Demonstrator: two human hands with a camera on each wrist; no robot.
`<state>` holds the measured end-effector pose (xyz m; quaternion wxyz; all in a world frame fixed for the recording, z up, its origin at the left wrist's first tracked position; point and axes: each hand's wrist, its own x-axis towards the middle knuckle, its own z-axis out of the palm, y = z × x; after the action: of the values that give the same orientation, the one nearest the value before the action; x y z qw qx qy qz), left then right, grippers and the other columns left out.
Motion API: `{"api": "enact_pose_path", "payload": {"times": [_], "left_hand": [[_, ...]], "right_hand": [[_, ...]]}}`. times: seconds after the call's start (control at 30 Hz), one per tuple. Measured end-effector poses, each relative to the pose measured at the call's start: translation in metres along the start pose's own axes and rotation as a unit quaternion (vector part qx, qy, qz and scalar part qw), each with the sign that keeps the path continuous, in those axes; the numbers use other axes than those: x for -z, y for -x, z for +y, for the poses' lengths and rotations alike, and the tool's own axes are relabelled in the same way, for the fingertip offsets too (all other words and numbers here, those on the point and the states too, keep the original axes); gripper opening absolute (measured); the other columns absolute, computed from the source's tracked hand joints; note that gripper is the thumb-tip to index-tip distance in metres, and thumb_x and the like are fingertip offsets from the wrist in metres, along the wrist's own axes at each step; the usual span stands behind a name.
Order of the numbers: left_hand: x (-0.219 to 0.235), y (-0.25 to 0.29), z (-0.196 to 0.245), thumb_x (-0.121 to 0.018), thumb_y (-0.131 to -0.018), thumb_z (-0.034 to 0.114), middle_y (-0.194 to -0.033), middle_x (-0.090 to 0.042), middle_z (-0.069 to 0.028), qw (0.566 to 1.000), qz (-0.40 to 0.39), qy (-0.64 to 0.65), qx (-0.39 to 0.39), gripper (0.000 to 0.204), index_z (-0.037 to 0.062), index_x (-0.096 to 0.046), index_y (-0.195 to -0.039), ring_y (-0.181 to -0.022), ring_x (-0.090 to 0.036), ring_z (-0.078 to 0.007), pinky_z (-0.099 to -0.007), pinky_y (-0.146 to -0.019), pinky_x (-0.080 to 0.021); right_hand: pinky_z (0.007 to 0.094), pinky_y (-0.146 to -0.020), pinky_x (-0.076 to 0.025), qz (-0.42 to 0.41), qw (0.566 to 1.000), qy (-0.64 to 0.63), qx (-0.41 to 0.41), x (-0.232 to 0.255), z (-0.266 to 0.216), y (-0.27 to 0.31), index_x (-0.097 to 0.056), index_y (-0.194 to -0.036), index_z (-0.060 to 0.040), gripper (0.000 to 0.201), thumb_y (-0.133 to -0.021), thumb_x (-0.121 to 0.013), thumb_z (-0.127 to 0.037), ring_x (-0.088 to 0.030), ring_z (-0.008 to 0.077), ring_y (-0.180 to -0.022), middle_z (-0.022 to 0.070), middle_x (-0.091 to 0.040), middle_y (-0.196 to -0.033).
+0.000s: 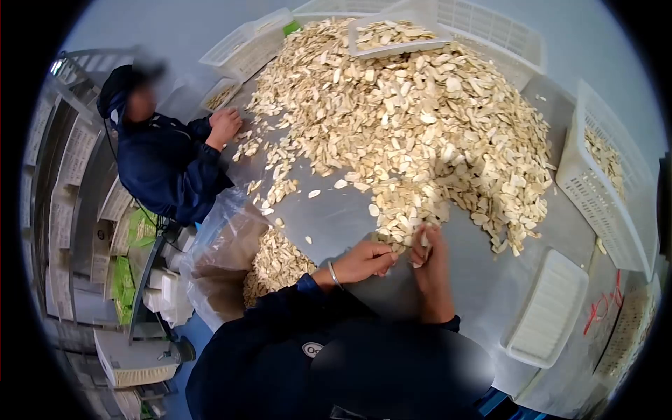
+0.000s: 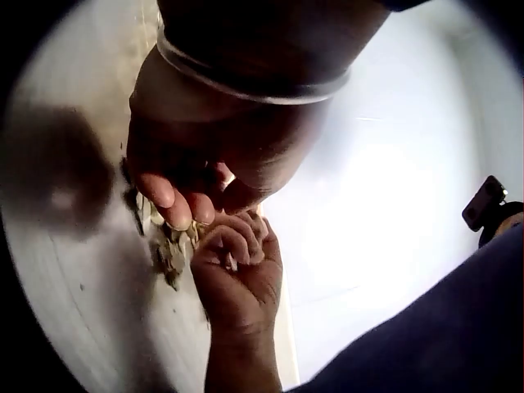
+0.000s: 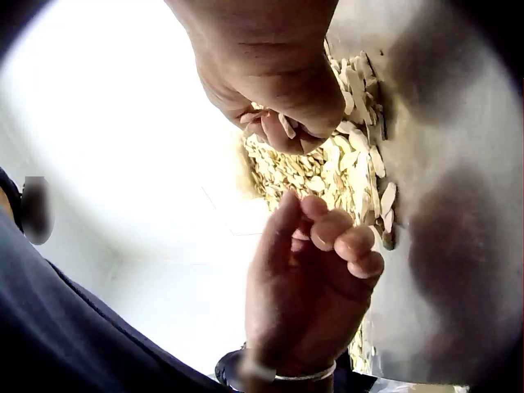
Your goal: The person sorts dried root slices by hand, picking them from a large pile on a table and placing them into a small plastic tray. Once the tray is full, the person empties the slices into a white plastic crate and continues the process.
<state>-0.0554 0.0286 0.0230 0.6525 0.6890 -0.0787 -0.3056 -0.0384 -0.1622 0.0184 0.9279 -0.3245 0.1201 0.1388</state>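
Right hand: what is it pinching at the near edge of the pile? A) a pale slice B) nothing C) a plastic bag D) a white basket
A: the right hand pinches a pale slice between its fingertips at the near edge of the pile on the table.

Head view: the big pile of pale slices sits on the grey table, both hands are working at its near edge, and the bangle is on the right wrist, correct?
Not quite. The bangle is on the left wrist, as the head view shows. The rest holds: the pile of slices lies on the grey table, with the left hand and right hand at its near edge.
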Motion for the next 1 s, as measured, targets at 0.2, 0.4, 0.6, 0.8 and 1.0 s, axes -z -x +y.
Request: {"api": "enact_pose_path", "payload": {"times": [0.2,0.4,0.6,0.8,1.0], "left_hand": [[0.044,-0.008,-0.003,-0.059,-0.095,0.015,-0.079,-0.065,-0.0109,0.873,0.293,-0.371,-0.118,0.012,0.0049,-0.064,-0.095,-0.072,-0.064,-0.029,-0.0396,-0.065,-0.049],[0.051,-0.036,0.002,-0.067,-0.087,0.01,-0.104,-0.068,-0.0094,0.781,0.311,-0.486,-0.238,0.017,0.0079,-0.067,-0.104,-0.096,-0.063,-0.0337,-0.0413,-0.082,-0.053],[0.064,-0.038,-0.018,-0.068,-0.088,0.009,-0.098,-0.07,-0.0105,0.788,0.345,-0.459,-0.221,0.02,0.0072,-0.069,-0.108,-0.088,-0.068,-0.0291,-0.0375,-0.077,-0.055],[0.058,-0.029,-0.026,-0.066,-0.097,0.011,-0.089,-0.071,-0.0036,0.942,0.317,-0.056,-0.089,0.017,0.0025,-0.068,-0.111,-0.075,-0.066,-0.0081,-0.0257,-0.067,-0.053],[0.035,-0.014,0.027,-0.063,-0.101,0.016,-0.091,-0.068,-0.0003,0.971,0.209,0.076,-0.089,0.02,0.003,-0.065,-0.115,-0.076,-0.063,-0.0057,-0.0207,-0.064,-0.049]], "right_hand": [[0.0215,-0.048,-0.032,-0.045,0.997,-0.063,-0.025,0.006,-0.002,-0.005,-0.056,-0.108,-0.0078,0.019,-0.104,-0.05,-0.026,-0.039,0.0062,-0.058,-0.0019,-0.044,-0.077],[0.0194,-0.048,-0.035,-0.015,0.998,-0.02,-0.063,-0.006,-0.003,-0.003,-0.058,-0.108,-0.0073,0.021,-0.106,-0.048,-0.026,-0.047,0.0074,-0.061,-0.0005,-0.054,-0.084],[0.0181,-0.044,-0.032,-0.048,0.991,0.038,-0.121,0.0,0.003,-0.003,-0.056,-0.109,-0.0078,0.02,-0.105,-0.05,-0.026,-0.046,0.0061,-0.063,-0.0009,-0.054,-0.085],[0.0197,-0.047,-0.034,-0.05,0.989,0.056,-0.129,0.0,0.01,-0.004,-0.058,-0.111,-0.0079,0.021,-0.105,-0.051,-0.027,-0.047,0.0069,-0.063,-0.001,-0.055,-0.086],[0.0234,-0.063,-0.043,0.027,0.986,0.101,-0.13,-0.014,0.007,-0.001,-0.061,-0.122,-0.0107,0.036,-0.103,-0.052,-0.04,-0.058,0.008,-0.079,-0.0028,-0.061,-0.098]]}}
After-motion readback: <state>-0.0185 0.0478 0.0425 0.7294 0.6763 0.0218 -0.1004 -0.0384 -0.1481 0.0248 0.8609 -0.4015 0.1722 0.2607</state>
